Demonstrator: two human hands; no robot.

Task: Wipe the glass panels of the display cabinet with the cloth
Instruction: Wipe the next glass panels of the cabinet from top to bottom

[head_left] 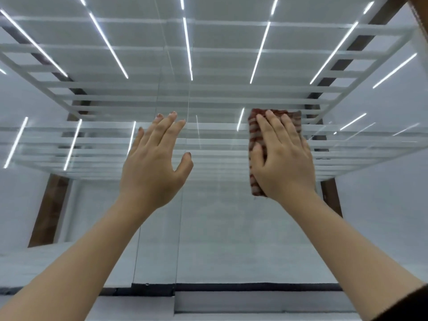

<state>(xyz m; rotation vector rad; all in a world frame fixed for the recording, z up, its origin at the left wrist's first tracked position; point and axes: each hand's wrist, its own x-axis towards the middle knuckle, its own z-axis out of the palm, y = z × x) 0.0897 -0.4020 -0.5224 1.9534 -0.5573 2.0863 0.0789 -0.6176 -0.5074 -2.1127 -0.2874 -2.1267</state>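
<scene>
A: How is the right hand (281,156) seen?

B: It is raised with the arm stretched up and forward; the palm is laid flat over the cloth (256,144), fingers straight and slightly spread, thumb tucked against the cloth's left side; the cloth is pressed against the glass panel (220,216) rather than gripped.

A: And the cloth itself?

B: A folded, red-and-pale striped cloth is shown upright under the hand; its top edge is seen above the fingertips and its lower corner below the heel of the palm; it is placed on the right panel, right of the vertical seam between two panes.

A: How is the left hand (155,158) held?

B: It is lifted to about the same height, wide open, fingers extended and close together, thumb splayed to the right; nothing is held; whether the glass is touched by the fingertips cannot be told.

A: What is seen around them?

B: White shelves (208,98) are stacked inside the display cabinet (231,300) behind the glass; bright light strips (188,47) are mirrored across the panes; brown uprights (49,212) are seen at either side; a dark sleeve edge (410,306) is visible on the right forearm.
</scene>
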